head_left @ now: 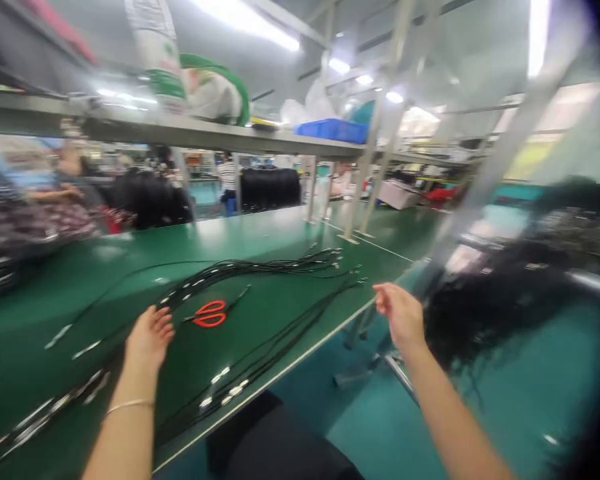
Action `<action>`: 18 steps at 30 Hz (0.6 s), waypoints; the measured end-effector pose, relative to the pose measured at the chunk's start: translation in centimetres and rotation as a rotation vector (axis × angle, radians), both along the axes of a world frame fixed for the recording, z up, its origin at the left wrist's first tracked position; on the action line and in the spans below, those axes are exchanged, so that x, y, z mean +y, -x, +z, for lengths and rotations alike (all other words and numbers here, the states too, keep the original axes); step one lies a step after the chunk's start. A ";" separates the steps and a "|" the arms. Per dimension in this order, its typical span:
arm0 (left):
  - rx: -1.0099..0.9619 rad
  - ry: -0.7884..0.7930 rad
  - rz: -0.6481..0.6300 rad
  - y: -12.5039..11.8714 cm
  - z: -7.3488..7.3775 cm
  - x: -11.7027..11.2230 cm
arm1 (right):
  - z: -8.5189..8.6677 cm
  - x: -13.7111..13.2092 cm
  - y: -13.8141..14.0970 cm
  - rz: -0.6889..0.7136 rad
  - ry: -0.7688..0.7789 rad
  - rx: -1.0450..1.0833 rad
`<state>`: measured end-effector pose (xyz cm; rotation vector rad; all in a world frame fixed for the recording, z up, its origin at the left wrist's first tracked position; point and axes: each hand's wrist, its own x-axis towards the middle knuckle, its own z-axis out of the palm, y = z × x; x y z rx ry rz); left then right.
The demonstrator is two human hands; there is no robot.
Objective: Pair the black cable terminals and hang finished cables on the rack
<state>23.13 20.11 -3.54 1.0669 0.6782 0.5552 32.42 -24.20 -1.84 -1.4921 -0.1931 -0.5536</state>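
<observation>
My left hand (pixel 150 333) is over the green table (pixel 260 320), its fingers loosely curled and apart, with nothing visible in them. Just beyond its fingertips lies a bundle of thin black cables (pixel 230 268) with small silvery ends. My right hand (pixel 400 313) hovers past the table's front edge, with thumb and fingers drawn together. Whether anything is between them is too blurred to see. A second group of black cables (pixel 300 320) runs along the front edge, between my hands. Scissors with red handles (pixel 211 314) lie right of my left hand.
More cables with metal ends (pixel 45 413) lie at the lower left. A shelf (pixel 220 135) above the table bears a blue tray (pixel 331 131) and bags. Black cable bundles (pixel 500 293) hang on a metal rack to the right. A person (pixel 35 193) sits across the table.
</observation>
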 end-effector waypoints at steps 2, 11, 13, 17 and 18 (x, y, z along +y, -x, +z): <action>0.031 0.086 0.069 0.5 -1.4 1.9 | -0.8 5.6 -1.7 0.180 0.225 0.016; 0.005 0.210 0.112 -0.9 -3.6 2.9 | -0.3 23.8 -11.4 0.469 0.960 -0.116; 0.024 0.230 0.137 -0.8 -3.8 3.2 | -0.3 26.1 -13.9 0.449 1.064 -0.067; 0.065 0.286 0.208 -0.7 -4.0 3.8 | -0.3 28.6 -17.2 0.424 1.198 0.025; 0.064 0.297 0.221 -0.7 -4.0 3.8 | -0.2 28.9 -17.6 0.404 1.202 0.031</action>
